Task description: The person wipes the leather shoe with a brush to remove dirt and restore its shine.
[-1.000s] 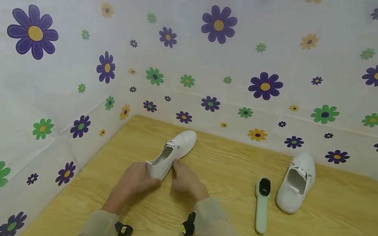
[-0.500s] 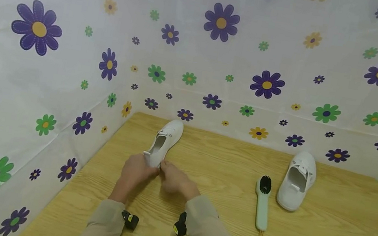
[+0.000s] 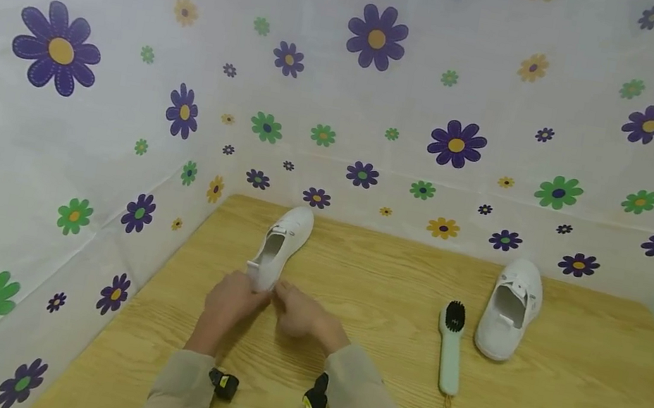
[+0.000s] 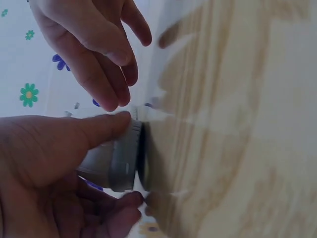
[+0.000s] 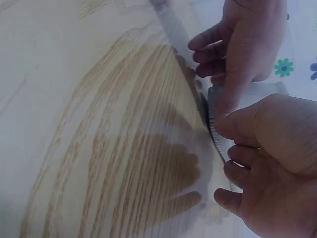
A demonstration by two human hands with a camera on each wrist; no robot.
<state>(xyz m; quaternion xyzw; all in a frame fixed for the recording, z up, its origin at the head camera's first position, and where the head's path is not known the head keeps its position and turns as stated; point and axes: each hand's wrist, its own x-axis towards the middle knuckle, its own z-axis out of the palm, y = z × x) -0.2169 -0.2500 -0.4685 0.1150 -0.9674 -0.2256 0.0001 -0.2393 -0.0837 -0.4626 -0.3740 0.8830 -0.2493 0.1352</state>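
Note:
A white shoe (image 3: 291, 237) lies at the back left of the wooden table, toe pointing to the wall. My left hand (image 3: 232, 303) holds its heel: in the left wrist view the thumb lies against the back of the heel (image 4: 119, 163) and the fingers curl along the far side. My right hand (image 3: 300, 310) is at the right side of the heel, its fingers loosely bent and the fingertips close against the shoe. Whether they touch it is hard to tell. In the right wrist view the two thumbs nearly meet at the heel.
A second white shoe (image 3: 512, 310) stands at the right, toe to the wall. Left of it lies a pale green brush (image 3: 449, 362) with black bristles facing up. A flower-patterned sheet (image 3: 408, 96) hangs along the table's back and left sides.
Both hands have shifted the left shoe leftward and slightly back, turning its toe more toward the wall. Over the last half second it has stayed in place. The brush and second shoe have not moved.

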